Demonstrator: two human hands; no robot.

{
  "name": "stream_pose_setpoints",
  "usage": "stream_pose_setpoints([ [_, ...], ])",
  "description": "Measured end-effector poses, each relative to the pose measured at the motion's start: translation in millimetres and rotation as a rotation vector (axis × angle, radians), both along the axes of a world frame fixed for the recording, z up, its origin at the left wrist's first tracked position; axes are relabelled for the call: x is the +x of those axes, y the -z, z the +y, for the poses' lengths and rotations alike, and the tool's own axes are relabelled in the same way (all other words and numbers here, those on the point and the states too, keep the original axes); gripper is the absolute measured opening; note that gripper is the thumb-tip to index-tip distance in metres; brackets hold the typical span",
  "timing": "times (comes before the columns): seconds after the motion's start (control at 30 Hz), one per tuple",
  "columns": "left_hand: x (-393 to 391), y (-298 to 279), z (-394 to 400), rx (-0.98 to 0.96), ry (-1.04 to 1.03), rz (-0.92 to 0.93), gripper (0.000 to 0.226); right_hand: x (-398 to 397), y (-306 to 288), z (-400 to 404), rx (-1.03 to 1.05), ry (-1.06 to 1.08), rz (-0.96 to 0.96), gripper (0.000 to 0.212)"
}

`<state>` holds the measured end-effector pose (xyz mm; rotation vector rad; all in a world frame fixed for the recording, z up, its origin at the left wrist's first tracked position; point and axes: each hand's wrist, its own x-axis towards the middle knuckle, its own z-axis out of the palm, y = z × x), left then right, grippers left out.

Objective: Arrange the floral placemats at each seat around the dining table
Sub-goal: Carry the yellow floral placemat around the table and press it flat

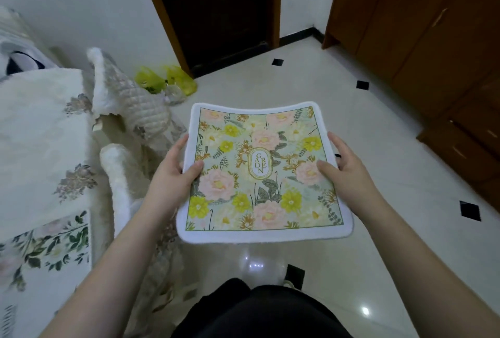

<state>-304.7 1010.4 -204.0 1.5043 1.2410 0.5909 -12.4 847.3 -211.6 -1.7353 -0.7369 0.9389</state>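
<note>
Floral placemat (263,172) with a white border and "GARDEN" printed at its centre is held flat in the air above the tiled floor (378,175). Both hands clamp it: left hand (173,175) on its left edge, right hand (349,172) on its right, thumbs on top. Another placemat (51,240) lies on the cloth-covered tabletop (35,132) at left.
</note>
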Motion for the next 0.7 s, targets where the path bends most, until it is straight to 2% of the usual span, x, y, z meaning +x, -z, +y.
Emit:
stream_pose_setpoints([
  [0.2,-7,3,51,0.045,-0.098,-0.048,0.062,5,0,85,0.006,-0.096,-0.005,0.06],
  [0.47,-25,22,155,0.011,-0.208,-0.087,0.06,-4,0,217,-0.041,-0.191,-0.076,0.062],
  [0.7,-24,22,221,-0.017,-0.223,-0.061,0.06,-4,-2,290,-0.073,-0.2,-0.112,0.064],
])
